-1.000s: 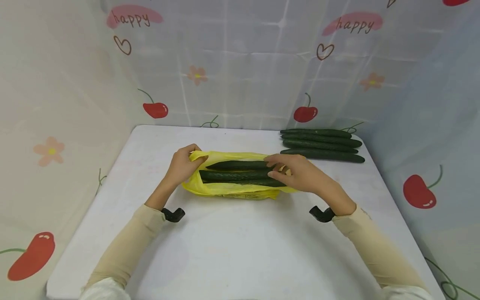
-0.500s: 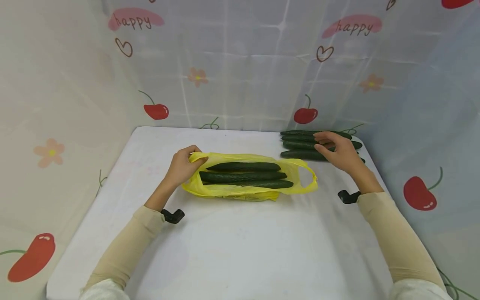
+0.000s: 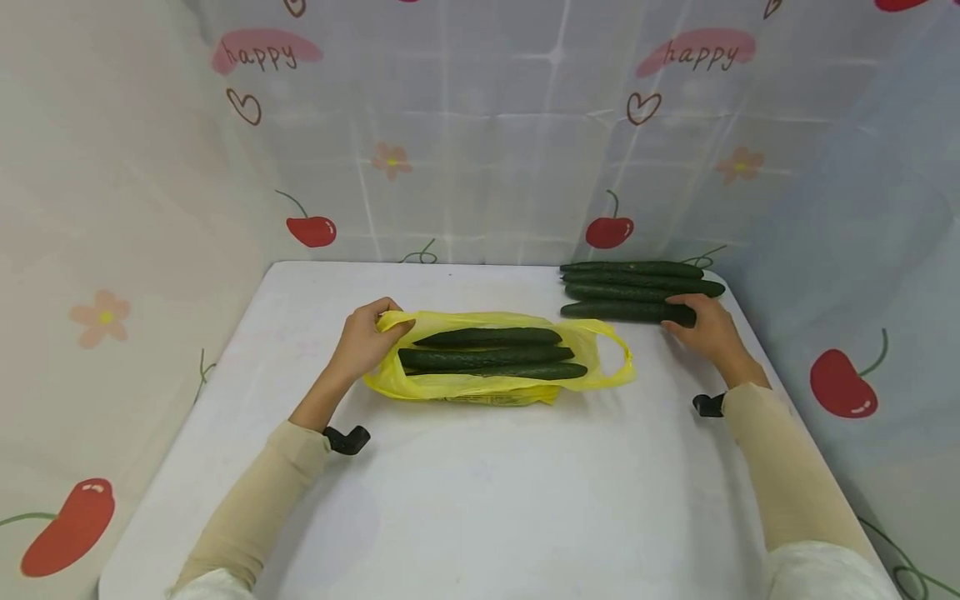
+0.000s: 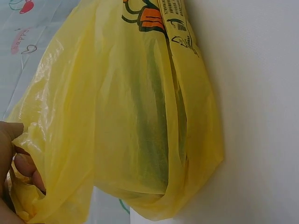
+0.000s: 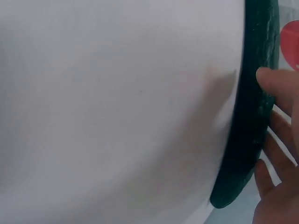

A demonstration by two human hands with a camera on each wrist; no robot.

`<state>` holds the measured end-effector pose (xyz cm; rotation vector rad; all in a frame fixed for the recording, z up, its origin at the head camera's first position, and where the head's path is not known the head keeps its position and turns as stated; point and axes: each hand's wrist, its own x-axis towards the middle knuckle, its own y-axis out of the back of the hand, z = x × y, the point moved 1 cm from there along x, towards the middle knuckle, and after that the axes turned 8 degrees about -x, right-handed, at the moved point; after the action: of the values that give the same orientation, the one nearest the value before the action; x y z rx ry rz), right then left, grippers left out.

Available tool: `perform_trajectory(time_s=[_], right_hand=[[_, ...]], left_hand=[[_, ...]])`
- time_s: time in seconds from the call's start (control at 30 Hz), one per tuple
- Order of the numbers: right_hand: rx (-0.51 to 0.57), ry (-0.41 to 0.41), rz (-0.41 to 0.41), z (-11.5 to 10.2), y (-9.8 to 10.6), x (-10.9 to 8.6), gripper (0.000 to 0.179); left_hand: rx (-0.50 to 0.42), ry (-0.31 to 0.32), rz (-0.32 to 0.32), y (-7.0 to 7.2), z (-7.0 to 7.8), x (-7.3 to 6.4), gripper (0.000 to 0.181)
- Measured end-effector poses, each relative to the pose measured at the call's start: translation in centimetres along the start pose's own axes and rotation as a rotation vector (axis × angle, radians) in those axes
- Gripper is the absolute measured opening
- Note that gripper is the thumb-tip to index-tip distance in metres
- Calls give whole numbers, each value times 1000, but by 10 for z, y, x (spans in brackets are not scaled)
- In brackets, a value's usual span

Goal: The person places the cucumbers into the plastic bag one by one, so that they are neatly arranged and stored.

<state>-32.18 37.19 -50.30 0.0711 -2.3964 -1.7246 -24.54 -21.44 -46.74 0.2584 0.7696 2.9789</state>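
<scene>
In the head view my left hand (image 3: 367, 340) pinches the left end of a yellow plastic bag (image 3: 480, 390). The bag lies on its side with its mouth spread upward, and 3 cucumbers (image 3: 487, 358) show inside. Seen from the left wrist, the thin bag (image 4: 126, 116) hangs from the thumb and fingers, with dark green shapes showing through. My right hand (image 3: 708, 333) grips the right end of the nearest cucumber (image 3: 618, 311) in the loose row. From the right wrist, its thumb lies on the cucumber (image 5: 247, 121) and the other fingers reach along its far side.
Several more cucumbers (image 3: 637, 279) lie side by side behind the gripped one, at the back right corner of the white table (image 3: 480, 500). The bag's right handle loop (image 3: 630, 367) sticks out toward them. Printed curtains (image 3: 480, 167) enclose the table's back and sides.
My right hand has left the bag's right side, moved right over the loose cucumbers and come down to grip the nearest one. My left hand stays at the bag.
</scene>
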Motion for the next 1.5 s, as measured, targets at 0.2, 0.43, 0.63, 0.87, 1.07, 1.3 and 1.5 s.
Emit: perform_trajectory(time_s=[0.2,0.43,0.63,0.87,1.07,1.3,1.5], right_hand=[[-63,38,27,3,-3,-6,50],[-54,13,-20,3,-7,-8,45],[-22,2,-101,2,-6,-9,47],[-28,6,-156,-2,-2,-10,49],[-26,-3,-161,-5,2,-16,51],[-23,51,-85,-3,11,-24,48],[6,140,31,-9,25,-36,45]], left_hand=[[26,7,7,0,1,1,20],[29,4,15,0,0,2,21],[26,5,20,-1,0,1,21],[18,9,18,-1,1,0,20],[11,4,14,-2,2,0,20],[7,-1,18,-1,3,-2,17],[13,-3,19,0,2,-2,17]])
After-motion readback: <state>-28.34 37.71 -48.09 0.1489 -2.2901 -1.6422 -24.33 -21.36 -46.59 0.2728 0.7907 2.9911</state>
